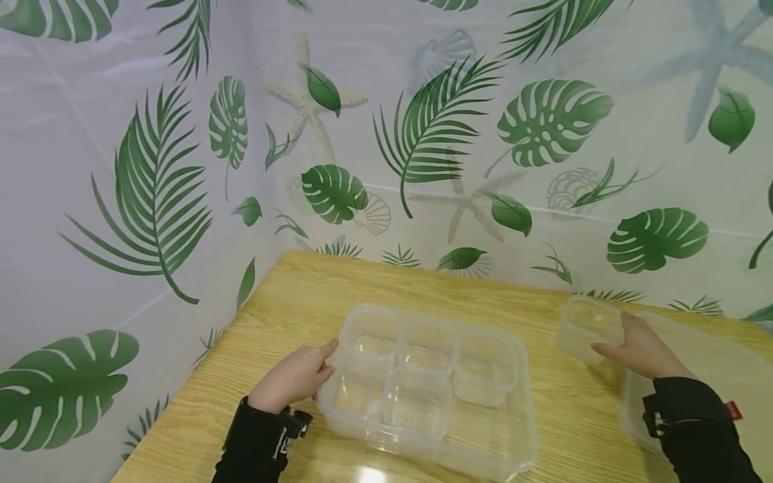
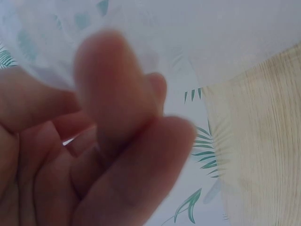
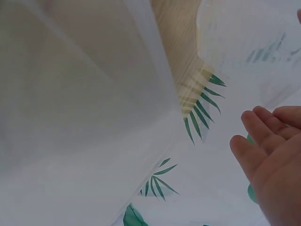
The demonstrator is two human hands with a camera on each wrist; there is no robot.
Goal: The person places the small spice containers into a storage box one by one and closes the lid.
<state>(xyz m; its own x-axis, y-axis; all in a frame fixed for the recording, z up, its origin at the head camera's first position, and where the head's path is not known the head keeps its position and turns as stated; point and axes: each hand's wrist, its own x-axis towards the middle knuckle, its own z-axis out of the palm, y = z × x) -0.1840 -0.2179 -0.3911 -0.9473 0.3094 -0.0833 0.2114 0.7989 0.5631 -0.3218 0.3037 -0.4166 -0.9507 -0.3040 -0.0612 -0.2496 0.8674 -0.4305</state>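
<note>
In the head view, a large clear plastic container (image 1: 524,429) sits on the table with several small clear boxes (image 1: 417,409) inside; its front right part shows wood through the bottom. My left hand (image 1: 296,377) grips its left wall, fingertips right at the side. The left wrist view shows curled fingers (image 2: 127,117) close up against the cloudy plastic. At the back right, my right hand (image 1: 649,349) holds a separate small clear box (image 1: 582,329) by its right end, thumb on the near side. Right-hand fingers (image 3: 263,141) lie along the box's edge in the right wrist view.
A large translucent lid (image 1: 718,342) lies at the right, under my right forearm. The wooden table (image 1: 302,288) meets a white leaf-printed cloth (image 1: 374,268) along its back and left edges.
</note>
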